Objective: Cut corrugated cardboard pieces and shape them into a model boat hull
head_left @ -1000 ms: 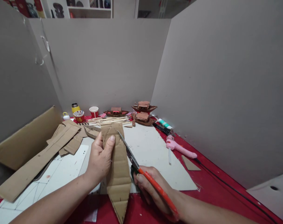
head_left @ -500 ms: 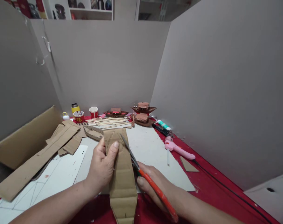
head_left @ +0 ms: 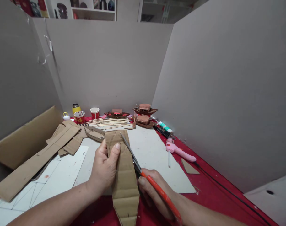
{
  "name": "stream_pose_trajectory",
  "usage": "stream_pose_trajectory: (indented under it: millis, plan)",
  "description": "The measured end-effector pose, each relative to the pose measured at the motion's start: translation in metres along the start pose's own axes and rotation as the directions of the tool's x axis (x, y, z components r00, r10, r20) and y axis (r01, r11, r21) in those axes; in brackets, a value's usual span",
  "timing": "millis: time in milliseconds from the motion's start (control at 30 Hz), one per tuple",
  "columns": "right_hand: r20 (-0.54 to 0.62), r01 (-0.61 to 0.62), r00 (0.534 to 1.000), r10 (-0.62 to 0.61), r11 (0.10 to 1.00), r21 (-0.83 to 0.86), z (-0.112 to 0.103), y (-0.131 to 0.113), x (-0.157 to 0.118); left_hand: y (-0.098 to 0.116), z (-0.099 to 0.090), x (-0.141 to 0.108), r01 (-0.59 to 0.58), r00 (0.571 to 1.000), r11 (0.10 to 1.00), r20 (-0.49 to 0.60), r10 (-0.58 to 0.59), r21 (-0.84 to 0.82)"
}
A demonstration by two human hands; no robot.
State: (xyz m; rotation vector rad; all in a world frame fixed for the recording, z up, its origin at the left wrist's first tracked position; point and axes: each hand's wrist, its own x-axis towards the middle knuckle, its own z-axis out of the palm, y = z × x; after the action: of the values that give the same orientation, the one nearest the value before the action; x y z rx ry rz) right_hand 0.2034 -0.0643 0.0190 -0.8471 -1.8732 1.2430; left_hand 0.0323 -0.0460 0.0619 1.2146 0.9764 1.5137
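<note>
LEFT: left hand (head_left: 105,171), grip closed, thumb pinning tapered brown corrugated-cardboard strip (head_left: 126,183) | RIGHT: right hand (head_left: 154,199), grip curled round red-handled metal scissors (head_left: 164,198), blade over strip's right edge | WHERE: strip's upper part over white board (head_left: 149,146), narrow end nearest wearer

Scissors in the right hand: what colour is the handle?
Orange-red, best seen in the head view.

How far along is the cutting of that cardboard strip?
Three model boats at the back look finished. In hand, the left hand holds the cardboard strip, whose near end is already tapered; the right hand has the scissors at its right edge. Probably left: the far end, which is blunt and bears faint lines. I can't tell whether those are cutting guides.
</note>
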Motion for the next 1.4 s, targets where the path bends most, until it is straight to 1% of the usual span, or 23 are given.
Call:
stream_pose_trajectory:
  millis: [200, 300, 400, 533, 733, 867, 967, 1067, 1167, 1400]
  plan:
    - [-0.002, 0.006, 1.000, -0.006, 0.997, 0.073, 0.004, 0.001, -0.001, 0.002, -0.003, 0.004, 0.073, 0.996, 0.993, 0.051, -0.069, -0.089]
    - [0.024, -0.020, 1.000, 0.018, 0.995, 0.097, 0.003, 0.000, 0.000, 0.004, -0.007, 0.009, 0.064, 0.997, 0.993, 0.041, -0.060, -0.103]
    - [0.041, 0.003, 0.999, -0.003, 1.000, 0.017, -0.002, -0.001, 0.002, 0.004, -0.009, 0.012, 0.036, 0.999, 0.997, 0.026, -0.034, -0.068]
    - [0.060, 0.047, 0.997, -0.040, 0.991, -0.122, -0.010, -0.001, 0.005, 0.001, -0.006, 0.009, 0.046, 0.997, 0.998, 0.066, -0.043, -0.040]
    - [0.091, 0.033, 0.996, -0.010, 0.965, -0.259, -0.017, -0.004, 0.003, 0.002, -0.003, 0.004, 0.089, 0.991, 0.995, 0.106, -0.084, -0.038]
    - [0.091, 0.029, 0.996, -0.001, 0.952, -0.306, -0.018, -0.004, 0.002, 0.003, -0.003, 0.003, 0.124, 0.986, 0.991, 0.121, -0.118, -0.045]
    - [0.075, 0.037, 0.997, -0.017, 0.960, -0.277, -0.017, -0.003, 0.001, 0.001, -0.004, 0.003, 0.123, 0.987, 0.992, 0.111, -0.119, -0.031]
    - [0.066, 0.033, 0.998, -0.021, 0.982, -0.188, -0.015, -0.002, 0.001, 0.000, -0.004, 0.003, 0.123, 0.987, 0.992, 0.105, -0.120, -0.025]
    - [0.077, 0.008, 0.997, 0.000, 0.995, -0.100, -0.012, -0.003, 0.001, 0.000, -0.004, 0.003, 0.125, 0.987, 0.992, 0.106, -0.121, -0.033]
    - [0.086, -0.053, 0.995, 0.052, 0.999, 0.013, -0.009, 0.000, 0.000, 0.000, -0.003, 0.003, 0.127, 0.987, 0.991, 0.106, -0.123, -0.032]
